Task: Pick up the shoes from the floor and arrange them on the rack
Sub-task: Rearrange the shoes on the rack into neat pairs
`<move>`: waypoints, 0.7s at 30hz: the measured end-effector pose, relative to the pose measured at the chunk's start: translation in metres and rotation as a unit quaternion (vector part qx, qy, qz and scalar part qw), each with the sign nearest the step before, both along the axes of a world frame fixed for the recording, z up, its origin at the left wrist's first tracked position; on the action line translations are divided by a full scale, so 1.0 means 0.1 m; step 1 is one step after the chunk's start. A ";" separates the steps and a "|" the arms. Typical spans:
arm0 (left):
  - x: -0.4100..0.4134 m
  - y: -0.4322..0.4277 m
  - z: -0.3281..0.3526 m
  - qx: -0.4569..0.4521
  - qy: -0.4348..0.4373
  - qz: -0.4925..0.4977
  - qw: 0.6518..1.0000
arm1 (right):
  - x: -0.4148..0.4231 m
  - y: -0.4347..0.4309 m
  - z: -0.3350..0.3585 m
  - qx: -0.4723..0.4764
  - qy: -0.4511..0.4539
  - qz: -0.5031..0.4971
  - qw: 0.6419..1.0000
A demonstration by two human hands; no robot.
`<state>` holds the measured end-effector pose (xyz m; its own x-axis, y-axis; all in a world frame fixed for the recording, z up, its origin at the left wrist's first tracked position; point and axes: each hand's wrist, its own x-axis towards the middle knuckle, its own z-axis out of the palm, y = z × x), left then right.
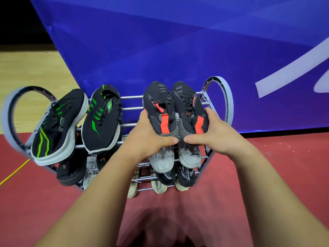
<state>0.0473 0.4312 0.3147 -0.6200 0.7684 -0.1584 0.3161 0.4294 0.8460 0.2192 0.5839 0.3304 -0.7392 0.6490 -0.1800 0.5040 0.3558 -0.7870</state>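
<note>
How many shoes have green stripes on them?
2. One green-striped shoe lies at the far left of the top shelf of the rack, the second green-striped shoe right beside it. Lower-shelf shoes are partly hidden, so more may exist.

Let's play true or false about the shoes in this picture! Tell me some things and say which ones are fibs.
1. The left hand grips the left grey shoe and the right hand grips the right grey shoe. True.
2. The black-and-green shoes sit at the right end of the rack. False: they sit at its left end, on the top shelf.
3. More shoes lie on the lower shelves. True.
4. The banner behind the rack is yellow. False: it is blue.
</note>
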 end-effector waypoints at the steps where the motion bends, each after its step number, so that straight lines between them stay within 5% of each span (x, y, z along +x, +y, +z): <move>1: 0.00 0.00 0.00 0.002 -0.001 -0.002 1.000 | -0.01 -0.01 0.00 0.001 0.005 -0.004 1.000; 21: 0.05 0.00 0.08 -0.011 0.023 0.000 1.000 | -0.14 -0.10 0.11 0.045 0.020 -0.037 0.998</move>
<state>0.0526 0.4307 0.3232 -0.6266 0.7654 -0.1470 0.3548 0.4481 0.8206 0.2054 0.5743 0.3412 -0.6940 0.7144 -0.0894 0.5004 0.3892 -0.7734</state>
